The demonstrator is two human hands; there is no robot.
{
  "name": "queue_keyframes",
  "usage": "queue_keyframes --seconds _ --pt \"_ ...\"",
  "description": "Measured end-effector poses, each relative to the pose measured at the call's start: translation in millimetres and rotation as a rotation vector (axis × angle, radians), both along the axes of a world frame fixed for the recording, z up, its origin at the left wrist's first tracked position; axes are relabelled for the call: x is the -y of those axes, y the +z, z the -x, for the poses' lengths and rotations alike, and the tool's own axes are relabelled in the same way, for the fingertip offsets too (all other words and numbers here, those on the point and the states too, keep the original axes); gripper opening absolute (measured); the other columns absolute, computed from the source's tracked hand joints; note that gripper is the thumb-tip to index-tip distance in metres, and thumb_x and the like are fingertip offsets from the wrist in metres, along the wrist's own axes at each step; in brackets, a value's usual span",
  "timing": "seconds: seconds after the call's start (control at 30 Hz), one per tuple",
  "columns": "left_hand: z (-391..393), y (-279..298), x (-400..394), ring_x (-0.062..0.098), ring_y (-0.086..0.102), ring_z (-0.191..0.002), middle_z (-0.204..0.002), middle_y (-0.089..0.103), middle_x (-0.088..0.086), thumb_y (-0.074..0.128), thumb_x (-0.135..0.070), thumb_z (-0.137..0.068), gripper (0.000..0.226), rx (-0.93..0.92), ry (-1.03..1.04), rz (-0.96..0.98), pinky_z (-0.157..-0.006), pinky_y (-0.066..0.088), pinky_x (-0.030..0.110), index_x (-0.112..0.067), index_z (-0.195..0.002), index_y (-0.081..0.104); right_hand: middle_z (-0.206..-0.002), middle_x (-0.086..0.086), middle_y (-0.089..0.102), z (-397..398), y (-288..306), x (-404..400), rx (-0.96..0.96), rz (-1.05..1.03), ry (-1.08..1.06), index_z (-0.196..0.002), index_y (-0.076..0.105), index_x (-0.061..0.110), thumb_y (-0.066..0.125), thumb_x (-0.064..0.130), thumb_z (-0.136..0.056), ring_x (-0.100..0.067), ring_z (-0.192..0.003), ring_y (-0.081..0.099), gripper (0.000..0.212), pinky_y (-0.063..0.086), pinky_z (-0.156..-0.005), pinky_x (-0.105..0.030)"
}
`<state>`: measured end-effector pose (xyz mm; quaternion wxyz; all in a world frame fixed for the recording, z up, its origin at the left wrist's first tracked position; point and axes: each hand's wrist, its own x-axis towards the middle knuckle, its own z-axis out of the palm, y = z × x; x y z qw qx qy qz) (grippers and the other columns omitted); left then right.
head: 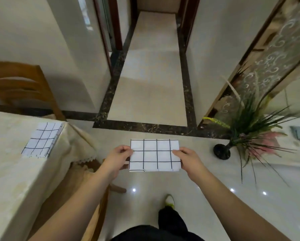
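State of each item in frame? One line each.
held checked cloth: folded flat, in the air over the floor.
left hand: pinches its left edge.
right hand: pinches its right edge.
second checked cloth: folded, lying on the table.
black vase: standing on the floor, holding a plant.

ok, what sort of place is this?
Likely a home dining area: clothed table, wooden chair, vase of grasses, glossy tiled hallway. Left hand and right hand hold a folded checked cloth.
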<state>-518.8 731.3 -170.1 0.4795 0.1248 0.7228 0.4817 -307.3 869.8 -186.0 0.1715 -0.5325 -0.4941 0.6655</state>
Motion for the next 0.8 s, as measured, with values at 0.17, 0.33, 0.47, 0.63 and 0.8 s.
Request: queue_keyframes --seconds 0.17,0.33,0.47,0.63,0.8 --pt "18 1 -47 0.029 0.069 -0.091 -0.102 0.07 0.016 0.058 -0.021 -0.094 0.018 -0.006 0.126 0.028 -0.067 0.057 0.034 -0.007 -0.103 0.062 -0.097 -0.013 0.073 38 -3 -76 -0.017 0.018 0.123 -0.095 0.07 0.011 0.066 0.017 -0.088 -0.029 -0.089 0.07 0.01 0.057 -0.081 -0.043" --pt "34 7 -68 0.025 0.066 -0.078 -0.086 0.067 0.011 0.058 -0.022 -0.094 0.01 -0.027 0.292 0.047 -0.069 0.053 0.036 -0.014 -0.09 0.063 -0.095 -0.012 0.073 85 2 -123 -0.011 0.029 0.28 -0.093 0.07 0.014 0.068 0.016 -0.086 -0.028 -0.088 0.07 0.008 0.056 -0.081 -0.042" --pt "58 2 -67 0.023 0.064 -0.079 -0.085 0.065 0.008 0.058 -0.024 -0.093 0.011 -0.018 0.439 0.084 -0.074 0.055 0.038 -0.016 -0.089 0.064 -0.092 -0.011 0.073 134 6 -137 -0.029 0.047 0.39 -0.092 0.07 0.014 0.066 0.012 -0.087 -0.027 -0.084 0.069 0.006 0.055 -0.074 -0.036" --pt "100 -5 -58 0.017 0.06 -0.07 -0.079 0.061 0.005 0.056 -0.021 -0.094 0.01 -0.008 0.605 0.087 -0.059 0.048 0.027 -0.016 -0.087 0.061 -0.092 -0.009 0.074 209 -2 -144 -0.008 0.061 0.539 -0.097 0.069 0.013 0.066 0.013 -0.087 -0.024 -0.083 0.07 0.01 0.053 -0.066 -0.03" --pt "152 -21 -35 0.015 0.05 -0.059 -0.072 0.053 0.004 0.056 -0.016 -0.093 0.008 0.024 0.752 0.017 -0.049 0.041 0.023 -0.014 -0.085 0.058 -0.093 -0.009 0.072 298 -9 -135 0.011 0.043 0.722 -0.095 0.068 0.013 0.063 0.011 -0.09 -0.022 -0.08 0.069 0.008 0.052 -0.063 -0.027"
